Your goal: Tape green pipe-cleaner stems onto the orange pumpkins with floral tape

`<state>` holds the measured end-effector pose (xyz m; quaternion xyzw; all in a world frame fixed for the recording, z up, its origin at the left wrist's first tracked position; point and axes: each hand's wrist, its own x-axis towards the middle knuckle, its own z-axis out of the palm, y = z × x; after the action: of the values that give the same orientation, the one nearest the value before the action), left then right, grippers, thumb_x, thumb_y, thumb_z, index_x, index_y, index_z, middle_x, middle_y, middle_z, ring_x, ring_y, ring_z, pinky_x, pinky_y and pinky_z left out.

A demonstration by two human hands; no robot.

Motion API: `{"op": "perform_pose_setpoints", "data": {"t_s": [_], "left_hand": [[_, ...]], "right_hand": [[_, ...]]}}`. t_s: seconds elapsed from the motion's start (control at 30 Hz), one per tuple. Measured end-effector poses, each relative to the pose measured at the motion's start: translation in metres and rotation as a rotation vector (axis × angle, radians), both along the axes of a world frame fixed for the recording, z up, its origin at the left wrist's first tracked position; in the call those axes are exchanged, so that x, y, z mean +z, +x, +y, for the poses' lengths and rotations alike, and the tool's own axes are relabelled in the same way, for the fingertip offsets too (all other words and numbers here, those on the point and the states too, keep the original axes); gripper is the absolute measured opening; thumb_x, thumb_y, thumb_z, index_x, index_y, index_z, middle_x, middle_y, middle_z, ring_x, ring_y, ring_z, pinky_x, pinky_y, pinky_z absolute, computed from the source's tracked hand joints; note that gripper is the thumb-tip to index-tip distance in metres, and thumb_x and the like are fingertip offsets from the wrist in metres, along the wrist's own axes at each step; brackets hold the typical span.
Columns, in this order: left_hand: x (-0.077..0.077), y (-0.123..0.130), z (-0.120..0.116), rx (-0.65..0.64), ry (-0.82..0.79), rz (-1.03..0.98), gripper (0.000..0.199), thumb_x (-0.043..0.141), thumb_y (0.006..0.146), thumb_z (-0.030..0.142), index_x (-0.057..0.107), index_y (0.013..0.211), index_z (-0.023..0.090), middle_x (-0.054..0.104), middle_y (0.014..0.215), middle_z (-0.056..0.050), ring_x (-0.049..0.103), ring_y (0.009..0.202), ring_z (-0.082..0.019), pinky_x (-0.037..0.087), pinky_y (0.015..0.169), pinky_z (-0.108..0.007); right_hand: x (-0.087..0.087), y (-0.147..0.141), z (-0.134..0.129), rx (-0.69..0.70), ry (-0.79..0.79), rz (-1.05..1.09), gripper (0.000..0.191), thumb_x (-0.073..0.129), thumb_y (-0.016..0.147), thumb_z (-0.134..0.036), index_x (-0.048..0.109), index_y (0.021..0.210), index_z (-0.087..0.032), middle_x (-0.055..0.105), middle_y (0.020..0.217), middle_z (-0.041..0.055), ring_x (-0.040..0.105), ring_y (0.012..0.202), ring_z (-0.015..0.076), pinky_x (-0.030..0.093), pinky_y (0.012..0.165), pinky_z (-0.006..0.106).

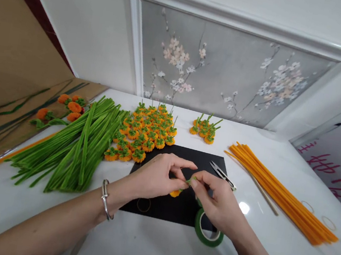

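Note:
Over a black mat (170, 211), my left hand (159, 175) pinches a small orange pipe-cleaner pumpkin (175, 193), mostly hidden below the fingers; its index finger points out to the right. My right hand (216, 195) is closed on a thin green strip (192, 180) at the pumpkin's top. Whether that strip is stem or tape I cannot tell. Below my right hand lies a roll of green floral tape (220, 240). Silver snips (223, 175) rest on the mat's right edge, just beyond that hand.
Several finished orange pumpkins (146, 130) stand behind the mat, with a smaller group (204, 126) farther right. Green pipe cleaners (81, 148) are heaped at left, near orange flowers (74, 106). Orange pipe cleaners (285, 195) and a thin stick (265, 194) lie right.

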<state>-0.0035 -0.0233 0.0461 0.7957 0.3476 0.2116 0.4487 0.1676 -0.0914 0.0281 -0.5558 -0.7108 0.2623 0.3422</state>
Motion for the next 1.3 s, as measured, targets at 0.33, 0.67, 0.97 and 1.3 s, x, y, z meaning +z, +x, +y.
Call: {"op": "perform_pose_setpoints", "data": {"t_s": [0.33,0.67,0.97,1.3], "left_hand": [[-0.002,0.004,-0.010,0.069,0.450,0.145,0.031,0.060,0.075,0.012,0.064,0.104,0.021,0.071,0.074,-0.001,0.056,0.097,-0.024,0.028,0.101,-0.046],[-0.003,-0.004,0.006,-0.107,-0.578,-0.161,0.046,0.074,0.065,0.020,0.056,0.107,0.016,0.069,0.076,-0.001,0.063,0.069,-0.012,0.047,0.070,-0.027],[-0.004,0.000,0.005,-0.036,-0.400,-0.131,0.028,0.068,0.069,0.020,0.063,0.096,0.013,0.065,0.071,-0.001,0.057,0.063,-0.011,0.044,0.063,-0.024],[-0.002,-0.002,0.001,-0.122,-0.161,0.007,0.016,0.062,0.074,0.023,0.074,0.080,0.014,0.065,0.068,-0.002,0.055,0.065,-0.011,0.042,0.061,-0.022]], "right_hand": [[-0.004,0.001,0.002,0.015,0.180,-0.168,0.018,0.039,0.089,-0.014,0.056,0.084,-0.020,0.059,0.076,0.0025,0.054,0.067,0.0155,0.038,0.062,0.027],[0.000,0.003,0.002,0.109,0.135,-0.079,0.016,0.043,0.090,-0.015,0.058,0.086,-0.021,0.057,0.071,-0.0008,0.053,0.065,0.0124,0.038,0.061,0.024],[0.001,0.009,0.000,0.068,-0.065,0.219,0.014,0.050,0.089,-0.023,0.053,0.102,-0.022,0.061,0.069,-0.0030,0.056,0.068,0.0125,0.042,0.067,0.024],[-0.001,0.005,0.001,0.049,-0.127,0.375,0.010,0.053,0.088,-0.027,0.052,0.097,-0.022,0.059,0.066,-0.0033,0.057,0.066,0.0124,0.042,0.064,0.025]]}}
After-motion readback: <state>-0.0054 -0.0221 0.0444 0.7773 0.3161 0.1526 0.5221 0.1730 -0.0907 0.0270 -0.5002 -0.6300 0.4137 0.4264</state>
